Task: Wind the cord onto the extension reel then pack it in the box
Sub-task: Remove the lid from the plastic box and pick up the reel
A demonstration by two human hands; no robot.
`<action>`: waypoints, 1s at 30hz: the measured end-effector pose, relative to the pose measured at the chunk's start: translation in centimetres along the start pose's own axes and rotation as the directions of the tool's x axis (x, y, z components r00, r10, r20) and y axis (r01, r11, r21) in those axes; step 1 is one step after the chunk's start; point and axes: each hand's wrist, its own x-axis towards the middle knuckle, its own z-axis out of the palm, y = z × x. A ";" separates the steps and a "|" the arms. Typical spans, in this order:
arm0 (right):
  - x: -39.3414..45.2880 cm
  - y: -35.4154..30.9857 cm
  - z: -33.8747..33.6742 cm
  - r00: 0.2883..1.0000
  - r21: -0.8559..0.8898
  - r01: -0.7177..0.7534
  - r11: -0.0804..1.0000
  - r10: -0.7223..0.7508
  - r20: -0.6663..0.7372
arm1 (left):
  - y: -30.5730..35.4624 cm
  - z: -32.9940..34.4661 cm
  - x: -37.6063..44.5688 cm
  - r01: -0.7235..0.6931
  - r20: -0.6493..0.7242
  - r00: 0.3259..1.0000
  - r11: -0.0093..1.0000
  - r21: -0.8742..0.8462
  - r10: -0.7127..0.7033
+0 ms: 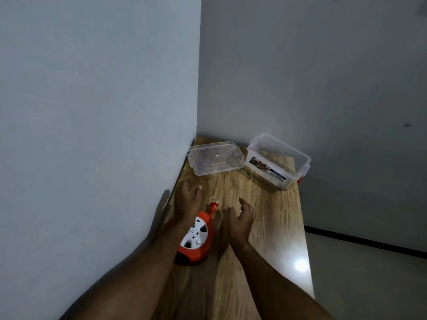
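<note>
With both hands, left (188, 199) and right (240, 218), spread and empty at lower centre, the reel (196, 239) could be knocked off the narrow surface (265, 215) if grabbed carelessly

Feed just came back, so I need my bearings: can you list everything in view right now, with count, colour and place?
extension reel: one, orange with white socket face, near left of table, between the forearms
plug: one, orange, sticking out from the reel's far end
box: one, clear plastic with red clips, open, far right of table
lid: one, clear, flat on table, left of the box near the wall
table: one, wood-grain, in the wall corner
left hand: open, beyond the reel, holding nothing
right hand: open, right of the reel, holding nothing
</note>
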 end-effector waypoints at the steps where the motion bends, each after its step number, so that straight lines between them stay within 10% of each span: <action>1: 0.8 -0.4 -0.7 1.000 0.009 0.001 1.000 -0.001 -0.015 | 0.9 1.0 0.4 -0.012 0.013 1.000 1.000 -0.024 0.012; 21: 20.2 -0.4 -10.8 0.930 -0.006 0.016 1.000 -0.017 -0.368 | 10.4 18.8 9.4 -0.154 0.181 0.969 0.983 -0.101 0.171; 30: 26.3 3.1 -9.7 0.917 0.139 -0.030 0.990 0.082 -0.389 | 9.7 24.5 16.7 0.111 0.270 0.960 0.988 -0.109 -0.078</action>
